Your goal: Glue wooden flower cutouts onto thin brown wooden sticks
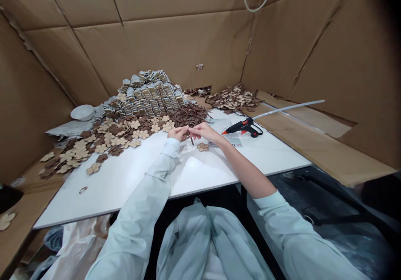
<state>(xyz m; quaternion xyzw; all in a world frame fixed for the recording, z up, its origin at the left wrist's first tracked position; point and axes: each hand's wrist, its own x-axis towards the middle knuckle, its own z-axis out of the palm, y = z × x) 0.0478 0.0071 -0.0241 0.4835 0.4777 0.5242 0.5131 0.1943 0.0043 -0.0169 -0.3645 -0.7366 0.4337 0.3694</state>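
Above the white table, my left hand (178, 133) and my right hand (203, 132) meet fingertip to fingertip, both closed in a pinch. Between them is a thin dark brown strip (192, 141), its end poking out below the fingers; the rest of it is hidden. Just under my right hand lies a light brown flower cutout (202, 147). Right of the hands, a black and orange glue gun (244, 126) rests on its side with a long translucent glue stick (288, 108) reaching out behind it. Beyond my fingers is a pile of brown strips (191, 114).
Tan and brown flower cutouts (109, 138) spread across the left side. Behind them rises a stack of silvery wrapped pieces (150, 94). More brown and tan pieces (233, 98) lie at the back right. A white bowl (82, 112) and a small ring-shaped piece (83, 190) are leftward. Cardboard walls enclose the table.
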